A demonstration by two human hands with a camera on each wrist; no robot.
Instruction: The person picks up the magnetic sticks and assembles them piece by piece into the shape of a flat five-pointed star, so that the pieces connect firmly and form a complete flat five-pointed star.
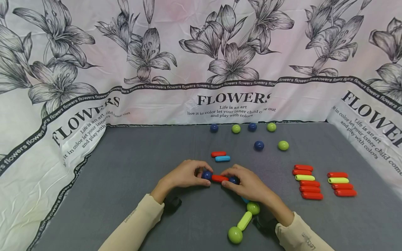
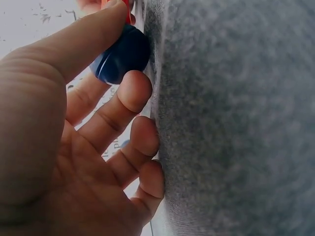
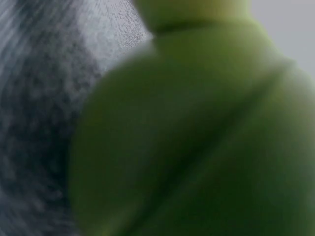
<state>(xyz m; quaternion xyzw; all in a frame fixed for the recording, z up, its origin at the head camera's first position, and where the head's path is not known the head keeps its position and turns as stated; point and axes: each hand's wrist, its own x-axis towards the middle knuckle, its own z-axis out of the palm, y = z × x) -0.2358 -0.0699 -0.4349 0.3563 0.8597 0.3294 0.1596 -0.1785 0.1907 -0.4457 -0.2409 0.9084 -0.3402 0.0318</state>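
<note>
In the head view, my left hand (image 1: 188, 174) pinches a dark blue ball (image 1: 206, 175) between thumb and fingers. The left wrist view shows the same ball (image 2: 123, 55) under the thumb, a sliver of red beyond it. A red rod (image 1: 219, 178) runs from this ball to a second blue ball (image 1: 234, 180). My right hand (image 1: 246, 181) curls thumb and index finger round that second ball, fingertips at the rod's right end. Beside the right wrist lies a green ball (image 1: 253, 208) joined by a yellow-green rod (image 1: 244, 221) to another green ball (image 1: 235, 235). A blue piece by it is mostly hidden.
Beyond the hands lie a short red rod (image 1: 218, 153) and a light blue rod (image 1: 222, 158). Several blue and green balls (image 1: 259, 145) sit toward the back. Two columns of red and yellow rods (image 1: 310, 189) lie on the right. A green ball (image 3: 197, 137) fills the right wrist view.
</note>
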